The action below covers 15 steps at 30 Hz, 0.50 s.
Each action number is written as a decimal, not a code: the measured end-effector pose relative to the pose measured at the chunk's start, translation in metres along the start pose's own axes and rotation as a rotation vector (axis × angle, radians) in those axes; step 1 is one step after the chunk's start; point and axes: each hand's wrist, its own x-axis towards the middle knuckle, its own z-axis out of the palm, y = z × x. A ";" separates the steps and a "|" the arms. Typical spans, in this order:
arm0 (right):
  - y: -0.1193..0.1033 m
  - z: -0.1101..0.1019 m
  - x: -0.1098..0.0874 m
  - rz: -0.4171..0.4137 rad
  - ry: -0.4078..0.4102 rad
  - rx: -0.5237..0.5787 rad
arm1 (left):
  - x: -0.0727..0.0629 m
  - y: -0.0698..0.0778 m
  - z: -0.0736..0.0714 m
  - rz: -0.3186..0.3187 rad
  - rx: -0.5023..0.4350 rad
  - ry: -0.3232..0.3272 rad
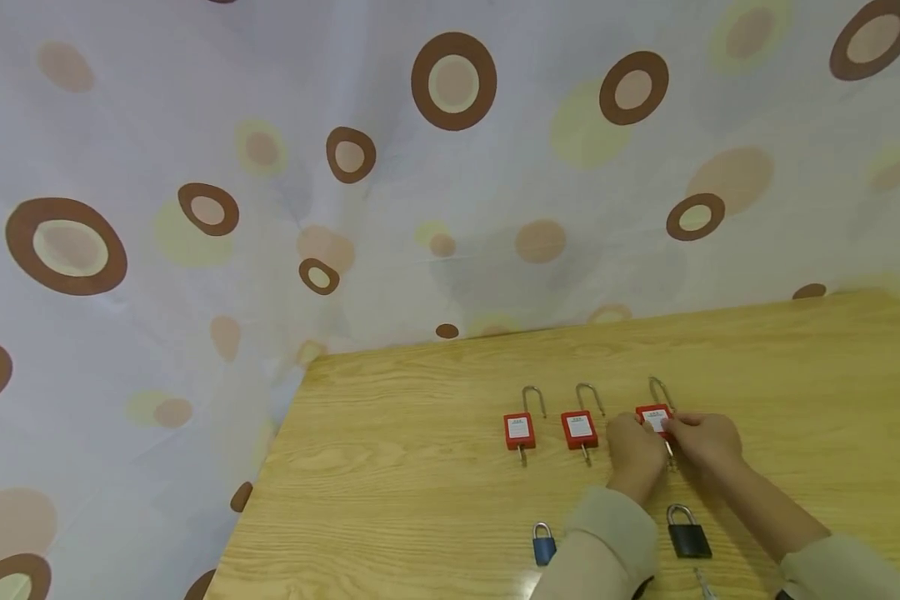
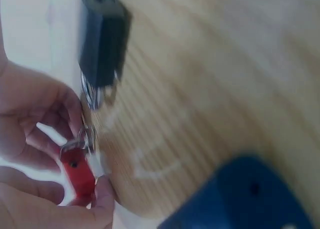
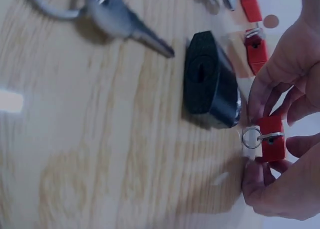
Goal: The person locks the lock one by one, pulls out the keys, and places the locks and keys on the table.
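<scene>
At the right end of a row of red padlocks, both hands hold one red padlock (image 1: 655, 414) by its sides. My left hand (image 1: 633, 448) grips its left edge, and my right hand (image 1: 711, 442) pinches the right edge with the thumb on its white label. Its shackle stands raised and open at the far end. A key with a small ring (image 3: 251, 137) sticks out of the near end. In the left wrist view the same red padlock (image 2: 77, 174) shows between the fingers of both hands.
Two more red padlocks (image 1: 520, 430) (image 1: 579, 428) lie left with raised shackles and keys inserted. Nearer are a blue padlock (image 1: 544, 550) and a black padlock (image 1: 690, 540), shackles closed. A loose key (image 3: 115, 19) lies near the black one. Behind the wooden table (image 1: 390, 467) hangs a patterned curtain (image 1: 390, 225).
</scene>
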 end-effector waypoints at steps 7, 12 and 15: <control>-0.005 -0.002 -0.006 0.002 -0.085 0.278 | -0.003 -0.002 -0.003 -0.055 -0.267 0.145; -0.011 -0.008 -0.015 -0.017 -0.160 0.361 | -0.007 0.002 -0.020 -0.083 -0.459 0.091; -0.012 -0.012 -0.022 -0.050 -0.209 0.365 | -0.012 0.005 -0.035 -0.142 -0.536 0.031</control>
